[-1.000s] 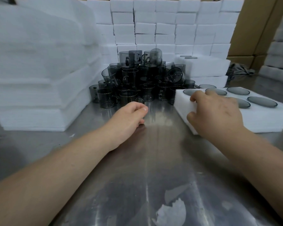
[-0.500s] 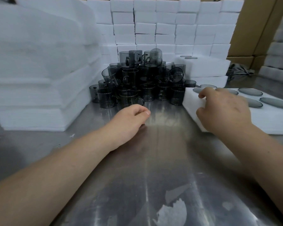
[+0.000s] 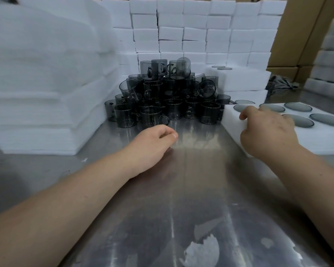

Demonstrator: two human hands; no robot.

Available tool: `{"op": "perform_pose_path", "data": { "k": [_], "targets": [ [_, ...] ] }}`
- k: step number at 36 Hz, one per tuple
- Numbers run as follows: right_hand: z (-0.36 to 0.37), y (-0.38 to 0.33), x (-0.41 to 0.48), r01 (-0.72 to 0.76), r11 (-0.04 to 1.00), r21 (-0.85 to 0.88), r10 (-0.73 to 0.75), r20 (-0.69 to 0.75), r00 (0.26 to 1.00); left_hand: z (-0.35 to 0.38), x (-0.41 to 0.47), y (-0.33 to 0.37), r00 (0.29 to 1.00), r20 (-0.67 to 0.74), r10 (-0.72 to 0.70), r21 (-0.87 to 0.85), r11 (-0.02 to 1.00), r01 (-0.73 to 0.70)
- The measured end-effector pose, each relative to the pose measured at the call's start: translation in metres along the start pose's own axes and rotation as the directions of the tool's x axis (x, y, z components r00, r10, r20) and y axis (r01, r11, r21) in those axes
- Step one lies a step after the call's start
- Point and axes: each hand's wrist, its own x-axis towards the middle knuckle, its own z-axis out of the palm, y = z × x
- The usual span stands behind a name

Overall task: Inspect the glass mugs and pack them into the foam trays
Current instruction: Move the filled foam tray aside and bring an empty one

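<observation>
From the head camera, the right hand [image 3: 268, 133] has its grip curled over the near corner of the foam tray [image 3: 326, 139]. The tray has slid further right across the steel surface [image 3: 191, 189] since a moment ago, away from the piled glass mugs [image 3: 168, 97]. Dark rounds sit in its pockets. The left hand [image 3: 152, 145] has stayed on the surface, grip loosely curled and empty.

Both bare forearms extended from near toward far. Left hand [image 3: 152, 145] rested on the worktop [image 3: 201, 189], fingers loosely curled, grip empty. Right hand [image 3: 268, 132] lay palm-down, fingers curled over the near-left corner of the foam tray [image 3: 320, 140], thumb against its side.
</observation>
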Motion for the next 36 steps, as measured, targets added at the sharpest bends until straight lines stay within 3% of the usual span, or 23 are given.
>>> {"op": "perform_pose_path", "data": {
  "k": [8, 20, 23, 26, 30, 36],
  "targets": [
    [0.001, -0.009, -0.006, 0.077, 0.993, 0.092, -0.074, -0.036, 0.997, 0.0, 0.002, -0.001, 1.0, 0.009, 0.015, 0.005, 1.0, -0.015],
    [-0.002, -0.005, -0.005, 0.004, 1.0, 0.016, -0.003, -0.034, 0.999, 0.0, 0.001, -0.001, 0.999, -0.025, 0.041, 0.033, 0.999, -0.04],
    [-0.004, -0.005, -0.005, 0.005, 0.999, 0.051, -0.002, -0.053, 0.999, -0.001, 0.002, -0.002, 0.991, -0.112, 0.079, 0.115, 0.991, -0.066],
    [-0.009, -0.008, -0.008, 0.037, 0.984, 0.176, -0.008, -0.161, 0.987, -0.005, 0.007, -0.004, 0.967, -0.213, 0.139, 0.287, 0.955, -0.074],
    [-0.012, -0.019, -0.016, 0.246, 0.896, 0.369, -0.143, -0.285, 0.948, -0.01, 0.015, -0.011, 0.957, -0.262, 0.125, 0.437, 0.899, 0.002],
    [-0.001, -0.038, -0.027, 0.463, 0.786, 0.41, -0.446, -0.144, 0.884, -0.012, 0.02, -0.018, 0.96, -0.281, 0.009, 0.438, 0.891, 0.12]
  ]
}}
